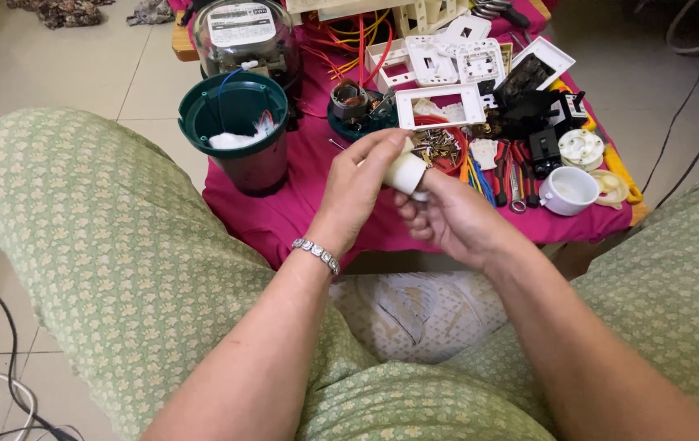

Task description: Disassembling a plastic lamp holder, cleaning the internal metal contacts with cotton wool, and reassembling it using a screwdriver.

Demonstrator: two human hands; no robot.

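- At the left of the table (284,216), a dark green plastic housing (239,131) stands upright and open-topped, with a blue wire and white stuffing seen inside; it is judged to be unassembled as yet.
- The left hand (357,192) is closed in a narrow grip about a small white cylindrical fitting (406,171), held above the table's near edge.
- The right hand (455,219) is cupped under the same fitting, its fingers touching the lower end; the work on this part is judged to be in progress, not finished.
- Just behind the hands, a red dish of screws (439,149) lies untouched.
- Pliers (503,167), white switch plates (447,61) and a white cup (568,190) crowd the right side, near the edge.
- Open room is left only over the lap, between the knees.
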